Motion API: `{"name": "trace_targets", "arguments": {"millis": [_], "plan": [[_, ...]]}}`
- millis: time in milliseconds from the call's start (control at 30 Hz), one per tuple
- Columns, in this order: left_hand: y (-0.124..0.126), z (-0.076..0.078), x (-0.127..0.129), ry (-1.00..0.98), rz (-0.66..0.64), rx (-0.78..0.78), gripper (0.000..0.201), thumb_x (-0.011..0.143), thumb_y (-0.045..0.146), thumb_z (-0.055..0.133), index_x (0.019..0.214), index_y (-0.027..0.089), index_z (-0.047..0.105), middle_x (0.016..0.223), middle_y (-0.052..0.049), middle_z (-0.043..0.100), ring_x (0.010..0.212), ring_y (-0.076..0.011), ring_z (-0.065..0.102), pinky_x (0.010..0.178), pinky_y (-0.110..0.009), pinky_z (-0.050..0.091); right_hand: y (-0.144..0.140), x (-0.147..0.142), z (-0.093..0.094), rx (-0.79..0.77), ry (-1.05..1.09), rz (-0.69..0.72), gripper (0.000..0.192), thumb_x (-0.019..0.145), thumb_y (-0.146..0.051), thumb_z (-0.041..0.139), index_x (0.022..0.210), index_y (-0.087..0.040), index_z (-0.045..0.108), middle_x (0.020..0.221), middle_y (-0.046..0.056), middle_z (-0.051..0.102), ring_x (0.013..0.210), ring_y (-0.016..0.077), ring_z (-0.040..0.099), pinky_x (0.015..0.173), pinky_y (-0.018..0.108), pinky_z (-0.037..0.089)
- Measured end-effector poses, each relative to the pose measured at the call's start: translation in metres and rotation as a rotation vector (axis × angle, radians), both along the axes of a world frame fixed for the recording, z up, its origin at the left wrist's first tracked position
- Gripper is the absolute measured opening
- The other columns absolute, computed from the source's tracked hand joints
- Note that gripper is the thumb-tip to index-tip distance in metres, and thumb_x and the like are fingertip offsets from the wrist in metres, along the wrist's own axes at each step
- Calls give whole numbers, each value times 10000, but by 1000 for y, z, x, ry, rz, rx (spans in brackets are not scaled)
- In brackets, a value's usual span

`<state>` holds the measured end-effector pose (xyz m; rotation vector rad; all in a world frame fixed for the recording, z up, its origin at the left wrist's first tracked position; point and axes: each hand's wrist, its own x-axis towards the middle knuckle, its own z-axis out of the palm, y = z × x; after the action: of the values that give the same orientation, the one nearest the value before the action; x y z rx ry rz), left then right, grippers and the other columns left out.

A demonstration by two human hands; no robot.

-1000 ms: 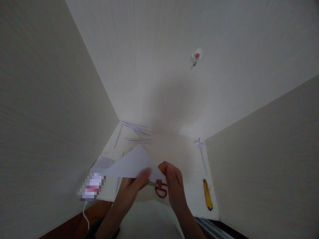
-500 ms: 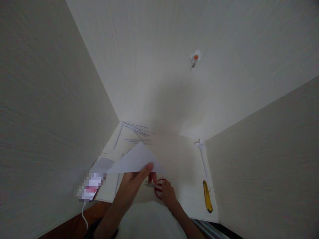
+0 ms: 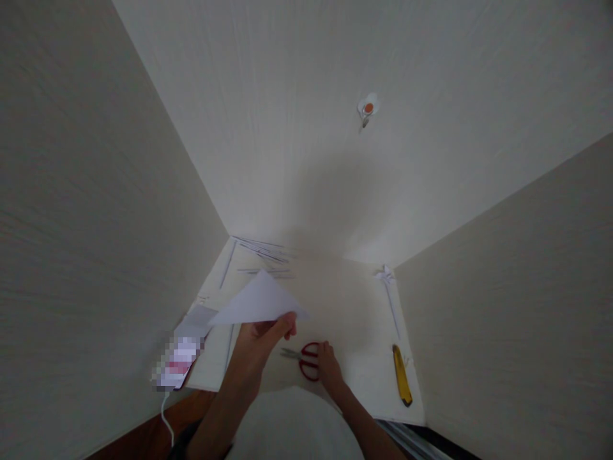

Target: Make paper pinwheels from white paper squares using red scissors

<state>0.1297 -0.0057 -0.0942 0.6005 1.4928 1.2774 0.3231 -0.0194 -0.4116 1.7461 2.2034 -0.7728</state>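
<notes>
My left hand [image 3: 255, 350] is closed on a white sheet of paper [image 3: 261, 299], pinching it near its lower right part with the thumb on top. The sheet has a triangular outline with one corner pointing away from me. To the right, a pair of scissors [image 3: 301, 357] with red handles has its blades pointing left, slightly apart. My right hand [image 3: 330, 370] is at the right side of the handles, its fingers curled against them. Part of the grip is hard to make out.
Several thin paper strips [image 3: 263, 249] lie at the back left of the white tabletop. A phone [image 3: 179, 363] with a white cable is at the left edge. At the right are a yellow utility knife [image 3: 401, 375] and crumpled paper [image 3: 384, 275]. Walls enclose three sides.
My left hand has raised the paper slightly and shifted it left. My right hand has moved a little right, and the scissors now show more fully below the paper.
</notes>
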Motion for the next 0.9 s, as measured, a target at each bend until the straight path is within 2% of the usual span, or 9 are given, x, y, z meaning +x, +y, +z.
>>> {"name": "trace_targets", "arguments": {"millis": [133,267,433,600,700,767,833,900], "plan": [[-1,-7,-3,-50,57,49,320,668,397,748,497,187,576,554,2,588,613,-152,557,633,-268,479,2,5,-2,22,25,23,331,946,-303,608,1252,-182,581,1292,100,599,1098,252,628,906,466,546],[-1,-10,-1,-91,79,74,301,679,417,751,544,187,610,545,5,601,597,-160,576,640,-282,488,1,-3,2,18,105,76,333,946,-307,607,1252,-177,581,1291,102,600,1100,254,627,911,474,541],[-7,2,5,-98,80,69,318,687,359,756,469,187,601,533,-2,621,627,-167,620,680,-268,496,5,-25,13,-57,272,125,325,943,-312,611,1234,-168,590,1268,99,611,1088,252,630,905,475,542],[-14,8,4,-92,108,79,280,662,297,771,470,189,597,554,8,648,588,-145,601,607,-243,502,18,-47,35,-162,455,19,326,945,-314,608,1237,-171,586,1260,98,613,1063,244,639,885,460,552],[-16,7,-2,-90,106,100,274,667,284,767,476,190,595,569,4,659,607,-153,616,620,-246,512,30,-57,56,-237,577,-102,319,944,-317,610,1222,-163,592,1229,91,626,1035,240,648,864,447,560],[-16,6,-7,-88,81,122,279,681,291,759,477,189,598,558,1,648,591,-154,608,610,-250,507,37,-60,78,-298,692,-165,297,950,-321,601,1198,-157,599,1170,84,646,967,214,664,815,413,575],[-16,4,-12,-82,55,148,264,703,303,745,502,189,617,544,5,628,574,-150,590,596,-248,491,43,-59,108,-354,830,-204,267,960,-342,583,1141,-148,610,1042,59,667,816,165,666,698,336,579],[-17,3,-15,-73,47,170,254,737,311,720,531,191,631,552,9,619,588,-144,582,608,-237,476,47,-54,146,-374,990,-224,289,977,-419,529,1019,-143,608,818,0,629,605,106,588,561,259,516]]}}
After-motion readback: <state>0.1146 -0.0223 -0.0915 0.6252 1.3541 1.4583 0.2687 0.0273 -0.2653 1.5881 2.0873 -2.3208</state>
